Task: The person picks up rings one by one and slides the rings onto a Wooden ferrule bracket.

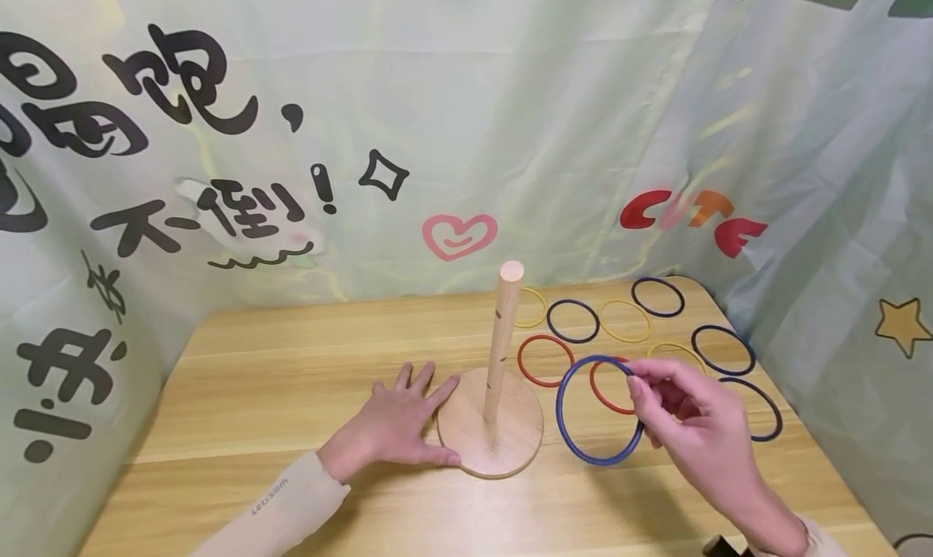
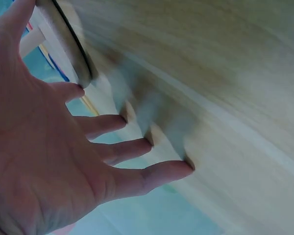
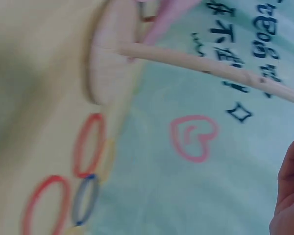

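Note:
A wooden peg stand (image 1: 501, 355) rises from a round wooden base (image 1: 490, 423) in the middle of the table. My left hand (image 1: 394, 418) lies flat with spread fingers on the table, its thumb and fingertips against the base's left edge; the left wrist view shows the same spread fingers (image 2: 132, 147) beside the base (image 2: 68, 46). My right hand (image 1: 681, 415) pinches a blue ring (image 1: 599, 411) by its right rim, holding it tilted just above the table to the right of the peg. In the right wrist view the peg (image 3: 206, 66) and base (image 3: 110, 54) appear, blurred.
Several loose rings lie at the back right of the table: red ones (image 1: 545, 360), dark blue ones (image 1: 573, 321) and yellow ones (image 1: 624, 321). A printed fabric backdrop (image 1: 452, 136) encloses the table at the back and both sides. The table's left half (image 1: 277, 363) is bare wood.

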`<action>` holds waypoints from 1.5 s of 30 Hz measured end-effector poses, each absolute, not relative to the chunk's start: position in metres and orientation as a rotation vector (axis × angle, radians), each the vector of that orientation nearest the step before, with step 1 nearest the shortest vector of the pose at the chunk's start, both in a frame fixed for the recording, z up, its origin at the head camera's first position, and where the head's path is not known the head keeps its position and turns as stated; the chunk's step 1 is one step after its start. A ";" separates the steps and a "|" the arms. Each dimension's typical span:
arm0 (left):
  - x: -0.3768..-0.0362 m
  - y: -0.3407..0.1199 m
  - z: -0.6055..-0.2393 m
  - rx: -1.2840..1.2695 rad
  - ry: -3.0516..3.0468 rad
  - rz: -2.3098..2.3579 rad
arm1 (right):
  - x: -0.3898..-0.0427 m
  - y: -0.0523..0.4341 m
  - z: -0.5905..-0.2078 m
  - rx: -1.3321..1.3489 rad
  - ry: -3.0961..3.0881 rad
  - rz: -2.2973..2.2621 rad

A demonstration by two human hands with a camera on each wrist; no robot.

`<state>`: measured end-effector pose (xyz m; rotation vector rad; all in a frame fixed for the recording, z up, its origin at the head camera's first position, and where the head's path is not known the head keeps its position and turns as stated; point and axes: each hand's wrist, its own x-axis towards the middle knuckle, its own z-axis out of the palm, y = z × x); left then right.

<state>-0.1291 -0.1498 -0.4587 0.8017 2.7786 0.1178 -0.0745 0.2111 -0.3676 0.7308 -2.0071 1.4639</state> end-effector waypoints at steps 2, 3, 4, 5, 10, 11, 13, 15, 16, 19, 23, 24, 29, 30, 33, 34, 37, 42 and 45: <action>-0.130 -0.150 -0.459 0.803 2.775 0.114 | -0.077 0.206 -0.354 0.724 -1.964 1.545; -0.130 -0.150 -0.459 0.801 2.772 0.115 | -0.078 0.204 -0.346 0.722 -1.931 1.592; -0.130 -0.150 -0.459 0.798 2.768 0.115 | -0.079 0.200 -0.339 0.717 -1.899 1.627; -0.130 -0.150 -0.459 0.796 2.766 0.118 | -0.081 0.197 -0.331 0.718 -1.858 1.673; -0.130 -0.151 -0.460 0.788 2.764 0.117 | -0.087 0.177 -0.297 0.669 -1.746 1.806; -0.130 -0.151 -0.461 0.788 2.764 0.117 | -0.088 0.172 -0.292 0.655 -1.738 1.823; -0.130 -0.151 -0.461 0.788 2.762 0.116 | -0.091 0.165 -0.284 0.628 -1.742 1.838; -0.130 -0.151 -0.461 0.788 2.761 0.121 | -0.095 0.158 -0.279 0.626 -1.746 1.850; -0.131 -0.151 -0.461 0.788 2.760 0.123 | -0.097 0.155 -0.278 0.627 -1.753 1.849; -0.131 -0.150 -0.461 0.787 2.757 0.125 | -0.103 0.149 -0.275 0.600 -1.835 1.819; -0.131 -0.151 -0.461 0.784 2.761 0.116 | -0.110 0.143 -0.276 0.559 -2.004 1.758; -0.131 -0.151 -0.461 0.784 2.763 0.113 | -0.112 0.142 -0.277 0.560 -2.050 1.739; -0.130 -0.150 -0.461 0.786 2.775 0.102 | -0.119 0.137 -0.293 0.591 -2.206 1.701; -0.130 -0.150 -0.461 0.787 2.775 0.099 | -0.120 0.136 -0.297 0.593 -2.233 1.692; -0.130 -0.150 -0.462 0.791 2.773 0.094 | -0.122 0.134 -0.312 0.577 -2.305 1.664; -0.130 -0.150 -0.462 0.792 2.770 0.092 | -0.123 0.134 -0.317 0.567 -2.327 1.656; -0.130 -0.150 -0.463 0.790 2.769 0.089 | -0.123 0.133 -0.334 0.549 -2.385 1.645; -0.130 -0.150 -0.463 0.777 2.774 0.088 | -0.125 0.131 -0.360 0.526 -2.455 1.651; -0.130 -0.151 -0.462 0.777 2.776 0.088 | -0.126 0.131 -0.377 0.529 -2.500 1.644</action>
